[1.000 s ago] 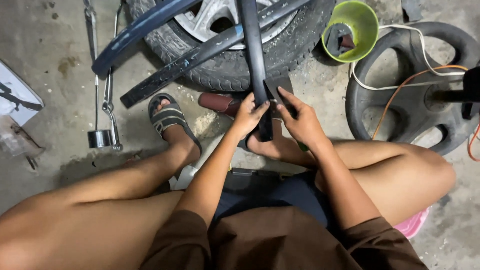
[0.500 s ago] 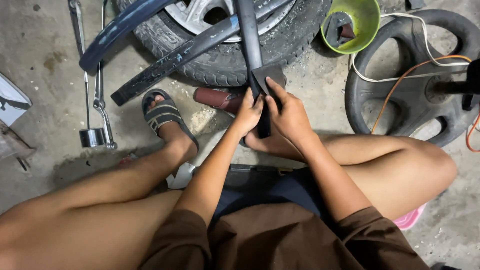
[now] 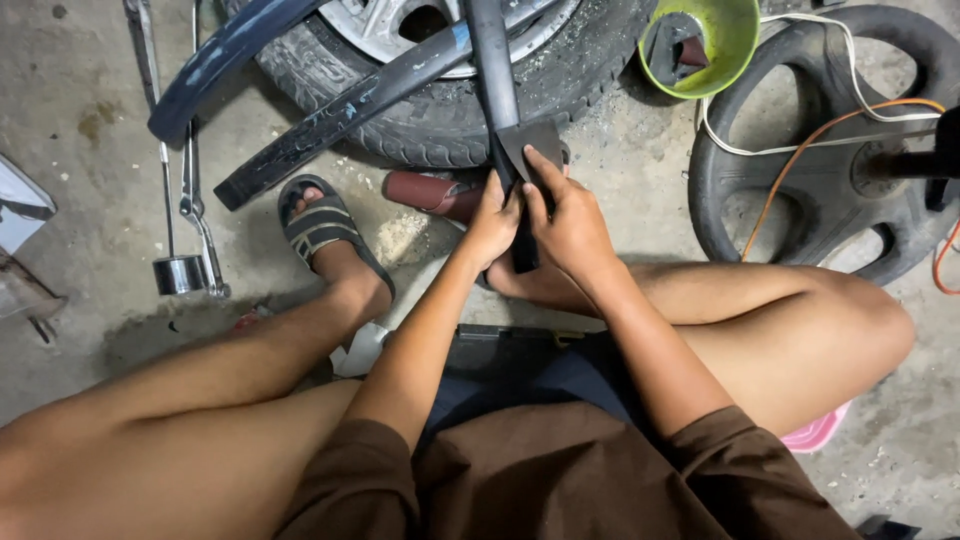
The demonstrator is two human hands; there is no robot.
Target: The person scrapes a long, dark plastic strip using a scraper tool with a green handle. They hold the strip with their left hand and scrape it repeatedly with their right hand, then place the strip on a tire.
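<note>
The person sits on a concrete floor (image 3: 80, 200) with both hands wrapped around the near end of a long dark trim strip (image 3: 490, 70) that runs straight away from them and rests across a car wheel (image 3: 440, 130) lying flat at the far edge of the floor. The left hand (image 3: 492, 228) is clenched around the strip from its left side. The right hand (image 3: 572, 225) grips it from the right and presses a dark sheet of sandpaper (image 3: 530, 143) against the strip with its fingers stretched forward. The two hands touch each other.

A second dark strip (image 3: 340, 115) lies slanted across the wheel, and a curved dark blue one (image 3: 215, 65) lies beyond it toward the far left corner. A reddish roll (image 3: 430, 193) lies on the floor just left of the hands, near a sandalled foot (image 3: 325, 235). Further left lie a long metal tool with a socket (image 3: 180, 272) and a wrench (image 3: 195, 215). A green bowl (image 3: 735, 40) stands far right beside a black wheel-shaped part (image 3: 830, 190) crossed by white and orange cables (image 3: 800, 150)
</note>
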